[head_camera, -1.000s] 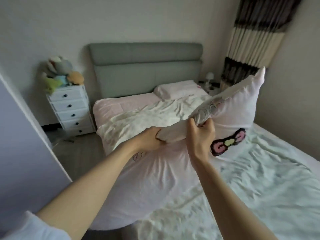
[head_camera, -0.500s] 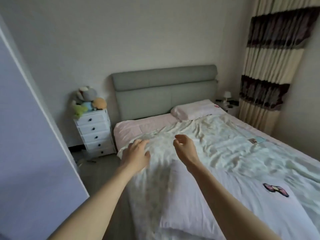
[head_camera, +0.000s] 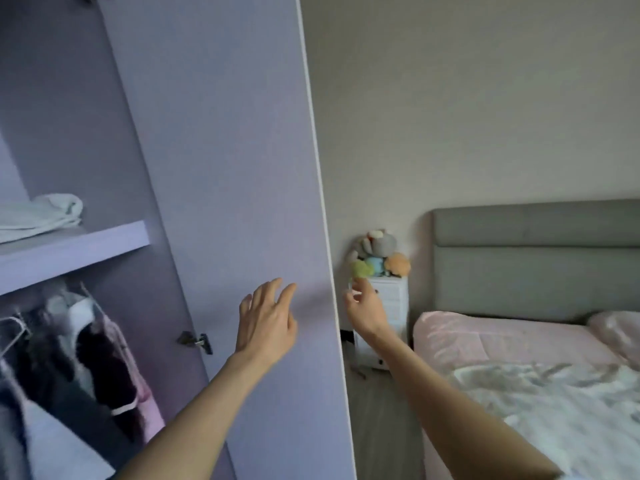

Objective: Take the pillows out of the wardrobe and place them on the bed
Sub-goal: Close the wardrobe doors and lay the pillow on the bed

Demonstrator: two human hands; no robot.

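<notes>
view swung to wardrobe door (head_camera: 242,168) | left hand (head_camera: 268,320) before it, empty

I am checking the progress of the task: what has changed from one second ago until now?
Both hands let go of the pillow, which was dropped on the bed. The view swung left to the open wardrobe door. The left hand and right hand now reach toward it, empty. The plush toys stayed on the drawer chest.

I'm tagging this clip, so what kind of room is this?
A home bedroom, most likely: a bed with a grey headboard, an open wardrobe with clothes hanging inside, and soft toys on a small drawer chest.
</notes>
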